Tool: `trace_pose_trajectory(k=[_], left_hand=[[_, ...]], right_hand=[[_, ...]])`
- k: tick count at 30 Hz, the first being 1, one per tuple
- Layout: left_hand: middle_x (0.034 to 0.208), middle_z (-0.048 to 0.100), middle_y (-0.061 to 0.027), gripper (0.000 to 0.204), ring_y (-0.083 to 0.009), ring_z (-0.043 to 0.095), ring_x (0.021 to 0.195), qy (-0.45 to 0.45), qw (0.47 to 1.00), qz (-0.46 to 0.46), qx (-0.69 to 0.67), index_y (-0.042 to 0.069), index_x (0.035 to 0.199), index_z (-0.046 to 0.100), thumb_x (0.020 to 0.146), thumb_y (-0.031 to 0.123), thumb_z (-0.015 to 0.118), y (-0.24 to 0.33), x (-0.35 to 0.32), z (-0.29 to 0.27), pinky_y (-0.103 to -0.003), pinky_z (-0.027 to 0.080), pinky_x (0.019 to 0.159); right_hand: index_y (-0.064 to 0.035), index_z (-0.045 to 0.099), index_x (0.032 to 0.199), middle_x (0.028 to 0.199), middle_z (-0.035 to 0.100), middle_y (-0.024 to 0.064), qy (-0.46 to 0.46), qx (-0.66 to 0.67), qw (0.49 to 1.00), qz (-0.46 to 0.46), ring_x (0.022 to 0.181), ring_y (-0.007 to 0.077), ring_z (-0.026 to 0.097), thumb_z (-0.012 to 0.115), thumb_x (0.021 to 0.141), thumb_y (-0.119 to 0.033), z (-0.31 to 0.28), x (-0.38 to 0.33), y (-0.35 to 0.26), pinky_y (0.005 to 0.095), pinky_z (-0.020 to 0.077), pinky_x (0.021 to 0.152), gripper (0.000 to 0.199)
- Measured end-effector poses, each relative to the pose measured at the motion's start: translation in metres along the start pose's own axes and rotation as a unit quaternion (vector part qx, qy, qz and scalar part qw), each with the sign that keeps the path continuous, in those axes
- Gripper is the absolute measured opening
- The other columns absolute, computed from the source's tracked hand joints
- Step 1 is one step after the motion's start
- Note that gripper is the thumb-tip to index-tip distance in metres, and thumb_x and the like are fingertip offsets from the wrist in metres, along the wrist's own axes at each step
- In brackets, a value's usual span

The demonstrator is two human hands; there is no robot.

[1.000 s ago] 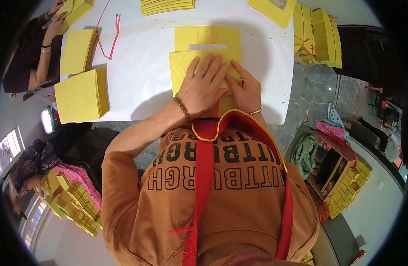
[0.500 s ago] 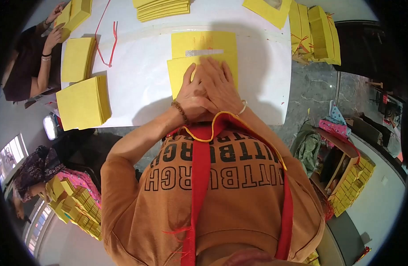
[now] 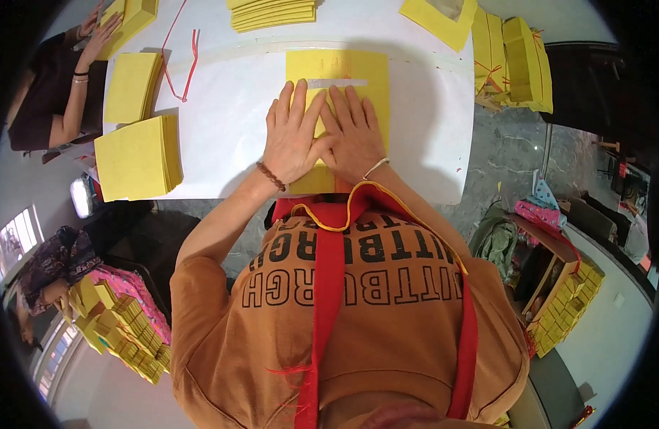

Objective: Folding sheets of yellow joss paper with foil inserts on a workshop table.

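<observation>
A yellow paper sheet or stack [image 3: 373, 75] lies on the white table [image 3: 222, 93] in front of me, near the edge at my body. A narrow silvery strip [image 3: 337, 83] crosses it just beyond my fingertips. My left hand [image 3: 294, 136] is pressed flat over the paper's left part, fingers stretched out and pointing away from me. Beside it, my right hand [image 3: 353, 132] lies flat on the paper, its fingers spread. The two thumbs meet or overlap in the middle. Neither hand grips anything. Much of the paper is hidden under both hands.
Stacks of yellow paper [image 3: 133, 159] stand at the table's left, with another stack [image 3: 272, 14] at the far side. A red cord [image 3: 195, 61] lies loose near them. At far left, another person's hands touch a yellow bundle [image 3: 135, 21]. Tied yellow bundles [image 3: 524, 64] stand at right.
My hands, overlapped half a second ago, have moved apart to lie side by side with fingers stretched. The upper yellow paper's skewed left corner no longer shows. The other person's hands shifted slightly.
</observation>
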State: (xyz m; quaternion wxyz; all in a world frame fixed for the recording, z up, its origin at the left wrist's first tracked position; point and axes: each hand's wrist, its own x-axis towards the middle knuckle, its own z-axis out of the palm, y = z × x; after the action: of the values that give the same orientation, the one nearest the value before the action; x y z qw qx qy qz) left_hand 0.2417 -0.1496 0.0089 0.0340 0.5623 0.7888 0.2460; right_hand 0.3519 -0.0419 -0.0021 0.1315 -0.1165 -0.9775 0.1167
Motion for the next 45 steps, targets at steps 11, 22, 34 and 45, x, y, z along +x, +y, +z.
trace_pose_trajectory(k=[11, 22, 34, 45], left_hand=[[0.14, 0.026, -0.0229, 0.086, -0.0409, 0.023, 0.128, -0.058, 0.992, 0.05, 0.104, 0.014, 0.132, 0.042, 0.064, 0.064, 0.062, 0.007, -0.001, -0.012, -0.057, 0.019, 0.101], [0.104, 0.058, -0.0207, 0.05, -0.0301, 0.057, 0.092, -0.082, 0.96, 0.216, 0.161, -0.004, 0.118, 0.052, 0.075, 0.02, 0.059, 0.02, 0.018, -0.032, -0.036, 0.048, 0.078], [0.118, 0.056, -0.0107, 0.06, -0.0275, 0.052, 0.106, 0.159, 0.955, 0.131, 0.212, 0.014, 0.129, 0.045, 0.072, -0.001, 0.056, -0.152, 0.191, -0.071, -0.037, 0.044, 0.087], [0.133, 0.042, -0.0059, 0.064, -0.0267, 0.045, 0.115, -0.109, 0.948, 0.08, 0.288, 0.03, 0.136, 0.034, 0.079, 0.01, 0.055, -0.186, 0.2, -0.016, -0.044, 0.036, 0.093]], right_hand=[[-0.0017, 0.031, 0.135, 0.143, 0.025, 0.0189, -0.007, 0.046, 0.99, 0.131, 0.133, 0.0343, 0.022, 0.048, 0.084, -0.049, -0.014, -0.02, 0.031, 0.0616, 0.0115, 0.102, 0.071], [-0.0022, 0.019, 0.141, 0.148, 0.018, 0.0146, -0.038, 0.368, 0.91, 0.188, 0.137, 0.0333, 0.009, 0.038, 0.092, -0.037, -0.038, -0.01, 0.072, 0.051, 0.004, 0.108, 0.062], [0.0001, 0.035, 0.135, 0.135, 0.042, 0.0129, 0.105, 0.484, 0.825, 0.274, 0.128, 0.0213, 0.035, 0.03, 0.098, -0.031, -0.03, 0.007, 0.102, 0.0334, 0.0217, 0.107, 0.048], [-0.0008, 0.054, 0.119, 0.117, 0.058, 0.0108, 0.014, 0.446, 0.873, 0.198, 0.108, 0.0167, 0.053, 0.049, 0.092, -0.019, -0.028, 0.059, 0.128, 0.0285, 0.0405, 0.092, 0.033]])
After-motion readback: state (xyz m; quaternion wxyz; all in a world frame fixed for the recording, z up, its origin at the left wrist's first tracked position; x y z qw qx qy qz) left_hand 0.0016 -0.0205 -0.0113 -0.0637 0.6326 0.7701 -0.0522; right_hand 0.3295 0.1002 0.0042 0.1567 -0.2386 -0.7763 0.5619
